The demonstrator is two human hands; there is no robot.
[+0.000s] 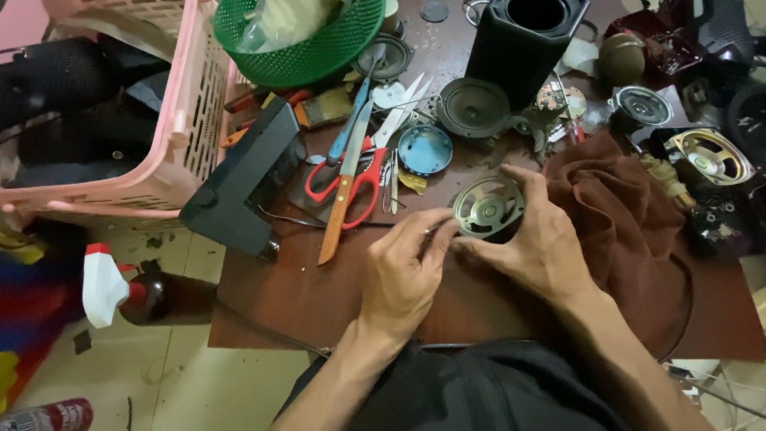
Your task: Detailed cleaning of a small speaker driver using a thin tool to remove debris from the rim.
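Both hands close on a small round speaker driver [488, 207] lying back-up on the brown desk [295, 287]: the right hand [536, 239] has its grip curled around the metal frame from the far and near sides, while the left hand [405, 267] pinches at the driver's near-left edge, fingertips touching it. Just right of the grip lies a dark red cloth [622, 215]. Left of it sit red-handled scissors [351, 179], and beyond it a blue round lid [424, 149] and a black speaker cabinet [527, 44].
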